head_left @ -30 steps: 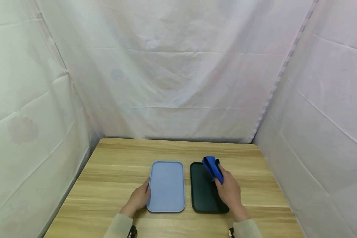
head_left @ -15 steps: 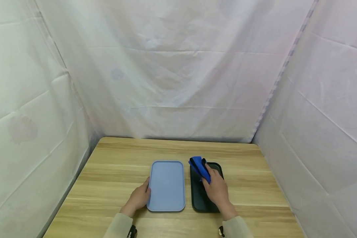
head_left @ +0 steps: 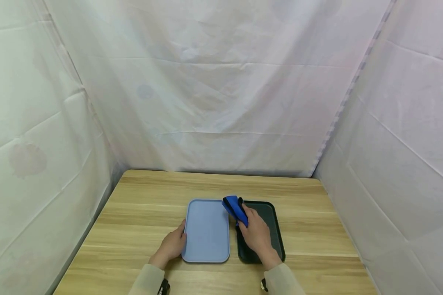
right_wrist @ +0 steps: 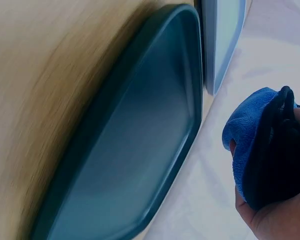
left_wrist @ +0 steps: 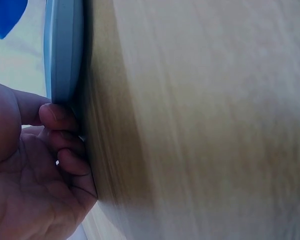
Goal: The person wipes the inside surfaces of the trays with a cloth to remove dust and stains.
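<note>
A light blue tray [head_left: 207, 235] lies on the wooden table, its left edge gripped by my left hand [head_left: 172, 244]. In the left wrist view the curled fingertips [left_wrist: 57, 116] meet the tray's end [left_wrist: 66, 55]. My right hand [head_left: 257, 232] holds a folded blue cloth with black edging [head_left: 235, 208] over the gap between the trays, near their far ends. Beneath that hand is a dark green tray [head_left: 271, 223], partly covered by it. From the right wrist, the cloth [right_wrist: 252, 140] appears bunched in the hand and raised off the dark tray [right_wrist: 135, 145].
The wooden table [head_left: 144, 205] stretches to both sides of the trays and behind them. White cloth walls [head_left: 206, 102] hang at the back, left and right. The two trays lie side by side with a narrow gap.
My right hand has moved left with the blue cloth, from above the dark green tray to the light blue tray's right edge. The left hand and both trays stay put.
</note>
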### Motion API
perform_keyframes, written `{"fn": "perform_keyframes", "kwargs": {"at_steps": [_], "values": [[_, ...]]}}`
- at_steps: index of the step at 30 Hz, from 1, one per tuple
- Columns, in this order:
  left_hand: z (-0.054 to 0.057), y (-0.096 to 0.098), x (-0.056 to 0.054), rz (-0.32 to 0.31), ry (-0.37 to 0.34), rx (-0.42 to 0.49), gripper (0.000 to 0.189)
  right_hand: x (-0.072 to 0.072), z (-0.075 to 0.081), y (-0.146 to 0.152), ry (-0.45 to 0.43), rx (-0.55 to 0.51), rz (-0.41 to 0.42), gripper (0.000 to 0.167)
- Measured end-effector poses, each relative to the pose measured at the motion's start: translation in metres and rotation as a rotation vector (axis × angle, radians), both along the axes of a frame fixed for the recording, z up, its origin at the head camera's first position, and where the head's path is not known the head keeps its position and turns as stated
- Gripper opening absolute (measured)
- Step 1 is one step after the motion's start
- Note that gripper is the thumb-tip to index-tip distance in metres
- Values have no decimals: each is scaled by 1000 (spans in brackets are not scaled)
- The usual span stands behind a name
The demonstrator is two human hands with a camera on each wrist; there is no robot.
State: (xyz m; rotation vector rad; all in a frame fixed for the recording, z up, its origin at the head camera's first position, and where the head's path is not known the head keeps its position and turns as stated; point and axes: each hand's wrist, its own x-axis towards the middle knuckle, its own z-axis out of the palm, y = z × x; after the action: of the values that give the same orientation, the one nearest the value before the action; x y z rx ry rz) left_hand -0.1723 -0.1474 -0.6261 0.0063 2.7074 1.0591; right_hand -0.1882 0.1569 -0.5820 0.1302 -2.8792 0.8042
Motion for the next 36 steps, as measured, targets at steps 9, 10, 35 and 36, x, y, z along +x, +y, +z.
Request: {"fn": "perform_keyframes", "kwargs": {"at_steps": [9,10,35,36], "values": [[-4,0,-2,19,-19,-3,55,-7,-7,-25,-16,32,46,61],[-4,0,-2,20,-22,-5,55,-7,-8,-28,-20,37,49,61],[1,1,0,-3,-4,-12,55,-28,-27,-74,-127,174,19,62],[1,0,0,-4,-4,-13,55,-29,-27,-75,-132,177,17,62]]}}
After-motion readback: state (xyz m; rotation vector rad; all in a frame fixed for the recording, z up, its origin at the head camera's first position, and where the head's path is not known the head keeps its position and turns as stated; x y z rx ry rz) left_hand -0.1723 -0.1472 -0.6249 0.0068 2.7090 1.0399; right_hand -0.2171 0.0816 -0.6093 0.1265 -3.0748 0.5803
